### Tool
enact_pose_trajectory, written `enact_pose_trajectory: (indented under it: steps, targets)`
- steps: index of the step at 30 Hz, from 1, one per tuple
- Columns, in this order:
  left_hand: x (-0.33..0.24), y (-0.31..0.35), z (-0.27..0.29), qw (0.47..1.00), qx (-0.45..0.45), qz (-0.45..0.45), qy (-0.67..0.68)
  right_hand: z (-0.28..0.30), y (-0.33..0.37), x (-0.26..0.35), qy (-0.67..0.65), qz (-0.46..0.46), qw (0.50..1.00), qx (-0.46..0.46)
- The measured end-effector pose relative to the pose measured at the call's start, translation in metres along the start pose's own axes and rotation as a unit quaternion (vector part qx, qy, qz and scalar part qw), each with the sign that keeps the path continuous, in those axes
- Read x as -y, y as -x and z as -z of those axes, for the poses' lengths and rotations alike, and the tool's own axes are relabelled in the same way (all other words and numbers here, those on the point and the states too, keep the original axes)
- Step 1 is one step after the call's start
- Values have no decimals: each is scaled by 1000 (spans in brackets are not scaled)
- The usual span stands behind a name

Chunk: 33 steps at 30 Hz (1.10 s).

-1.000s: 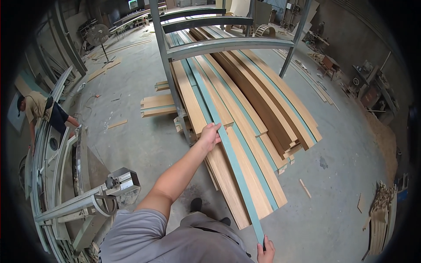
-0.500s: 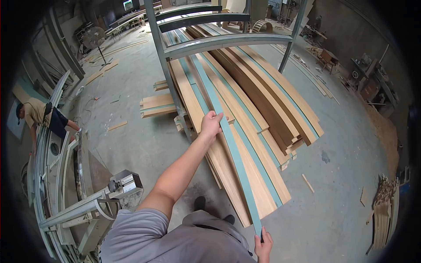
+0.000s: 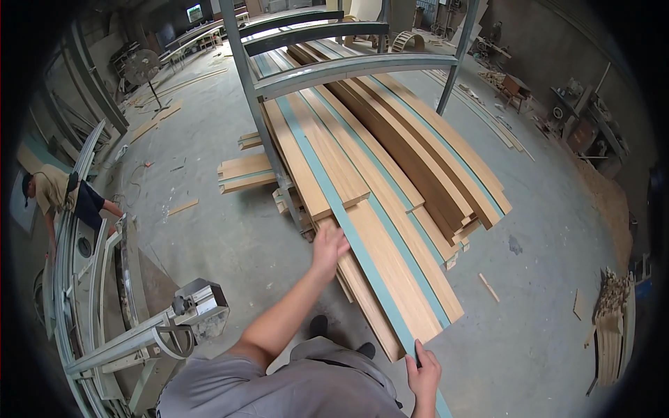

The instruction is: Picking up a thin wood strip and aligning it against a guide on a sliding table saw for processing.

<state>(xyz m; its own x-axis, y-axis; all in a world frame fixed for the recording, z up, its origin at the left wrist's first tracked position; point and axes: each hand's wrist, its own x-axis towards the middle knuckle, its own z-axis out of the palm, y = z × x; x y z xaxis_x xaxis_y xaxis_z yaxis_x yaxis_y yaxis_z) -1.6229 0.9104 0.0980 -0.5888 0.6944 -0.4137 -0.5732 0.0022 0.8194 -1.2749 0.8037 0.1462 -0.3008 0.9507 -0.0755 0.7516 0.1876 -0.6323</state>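
Note:
A long, narrow teal strip point(image 3: 371, 275) lies lengthwise along the stack of wooden boards point(image 3: 390, 261), its near end reaching past the stack toward the lower edge. My right hand point(image 3: 424, 369) grips it near the front corner of the stack, thumb on top. Beside the strip's left edge is my left hand point(image 3: 329, 249), slightly blurred, with its fingers apart and nothing seen in them. It is close to the end of a shorter top board point(image 3: 317, 198). Whether its fingertips touch the strip or the wood, I cannot tell.
A grey metal frame point(image 3: 355, 75) spans the stack's far part. At left stands a machine with a metal rail and block point(image 3: 202, 303); a co-worker point(image 3: 59, 195) bends over long metal profiles. Offcuts point(image 3: 610, 341) are piled at right. A fan point(image 3: 143, 70) stands far left.
The teal strip has come down onto the boards and slid toward me past my right hand. My left hand has let go of it and moved nearer to me.

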Motion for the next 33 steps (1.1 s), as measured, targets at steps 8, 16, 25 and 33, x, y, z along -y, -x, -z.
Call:
enact_pose_trajectory:
  steps: [8, 16, 25, 33]
  targets:
    - [46, 91, -10, 976, 142, 165, 17, 11, -77, 80, -36, 64, 992, 100]
    - [7, 7, -21, 993, 78, 85, -10, 75, -1, 7, 25, 51, 993, 101]
    - [-15, -40, -2, 999, -27, 45, -12, 69, 53, -33, 93, 74, 992, 50]
    - [54, 50, 69, 950, 35, -175, -256, -16, -74, 39, 57, 90, 993, 52]
